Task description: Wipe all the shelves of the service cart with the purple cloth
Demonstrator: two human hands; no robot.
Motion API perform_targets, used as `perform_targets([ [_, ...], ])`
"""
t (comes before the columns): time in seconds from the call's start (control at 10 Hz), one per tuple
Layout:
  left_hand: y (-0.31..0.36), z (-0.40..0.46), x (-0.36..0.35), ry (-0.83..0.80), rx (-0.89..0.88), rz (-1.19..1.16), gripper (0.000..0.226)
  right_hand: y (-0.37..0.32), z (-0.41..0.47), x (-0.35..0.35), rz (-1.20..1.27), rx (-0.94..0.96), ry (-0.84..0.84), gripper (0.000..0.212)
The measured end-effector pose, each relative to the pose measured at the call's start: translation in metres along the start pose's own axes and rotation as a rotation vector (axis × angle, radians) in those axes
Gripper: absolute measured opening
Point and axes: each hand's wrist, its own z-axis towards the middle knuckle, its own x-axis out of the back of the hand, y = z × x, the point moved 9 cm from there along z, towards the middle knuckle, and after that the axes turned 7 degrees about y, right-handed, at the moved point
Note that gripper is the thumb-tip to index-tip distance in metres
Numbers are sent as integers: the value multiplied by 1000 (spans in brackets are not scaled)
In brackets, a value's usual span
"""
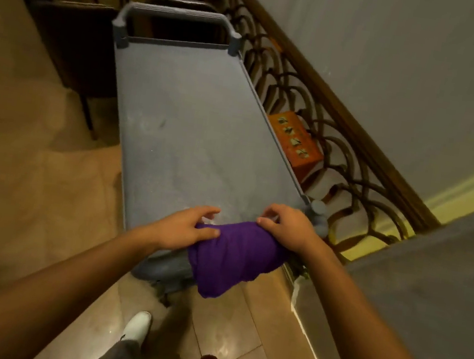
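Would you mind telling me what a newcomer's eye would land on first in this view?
The purple cloth stands out first, bunched over the near end of the grey service cart's top shelf and hanging off its edge, with the left hand and right hand both on it. Next comes the orange box on the floor between the cart and the ornate railing on the right.

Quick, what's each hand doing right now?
Left hand: grip closed on the purple cloth.
Right hand: grip closed on the same cloth's other end.

The grey service cart's top shelf point(195, 118) carries only the purple cloth point(237, 253), draped over its near edge.
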Motion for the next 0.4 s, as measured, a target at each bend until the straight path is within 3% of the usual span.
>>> perform_targets([
  [0.1,27,-16,-19,24,-74,213,70,-16,-16,1,80,228,-39,42],
  [0.2,34,-23,-36,63,-60,643,78,-26,-34,-14,-17,359,-257,71],
  [0.3,34,-30,-45,97,19,783,75,-24,-42,-20,-184,450,-290,72],
  [0.4,43,-31,-36,116,44,677,100,-38,-35,-9,-222,484,-278,86],
])
